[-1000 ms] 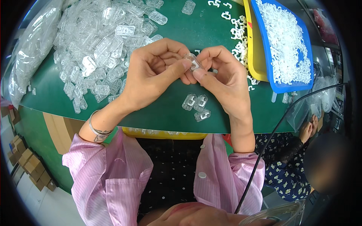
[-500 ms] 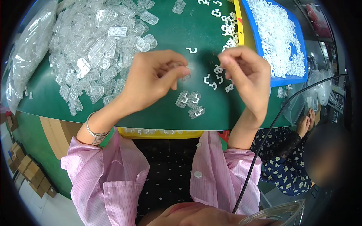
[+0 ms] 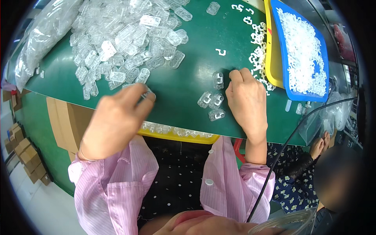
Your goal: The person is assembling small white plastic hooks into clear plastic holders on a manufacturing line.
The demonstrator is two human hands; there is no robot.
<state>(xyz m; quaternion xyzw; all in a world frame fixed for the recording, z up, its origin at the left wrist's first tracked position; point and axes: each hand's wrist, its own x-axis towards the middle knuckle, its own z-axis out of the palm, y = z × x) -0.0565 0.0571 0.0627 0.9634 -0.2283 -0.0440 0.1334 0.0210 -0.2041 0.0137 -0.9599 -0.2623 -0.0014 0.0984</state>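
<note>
- A crumpled clear plastic bag (image 3: 39,39) is seen at the far left of the green-topped bench (image 3: 188,51).
- A large loose heap of small clear plastic clip housings (image 3: 125,35) is spread beside the bag, with the pieces lying at every angle.
- The left hand (image 3: 117,121) is placed at the near edge of that heap, palm down and slightly blurred; its fingertips are curled onto a clear piece (image 3: 148,94), but whether that piece is truly pinched cannot be told.
- A yellow tray (image 3: 176,135) holding more clear pieces is partly seen under the bench edge, between the forearms.
- Three clear housings (image 3: 211,105) are laid in a tight cluster just left of the right hand, touching or nearly so, with their long axes splayed in different directions.
- One more clear housing (image 3: 218,79) lies just beyond them, its long axis running away from the person, roughly up the view.
- The right hand (image 3: 246,98) is pressed knuckles-up on the bench, fingers curled beside that housing; nothing can be seen gripped in it.
- The step is judged to be the fetching of a fresh housing; next, a small white hook-shaped insert (image 3: 221,51) would have to be picked up and lined up with it.
- More white inserts (image 3: 258,39) are scattered near a blue tray (image 3: 282,58) filled with them.
</note>
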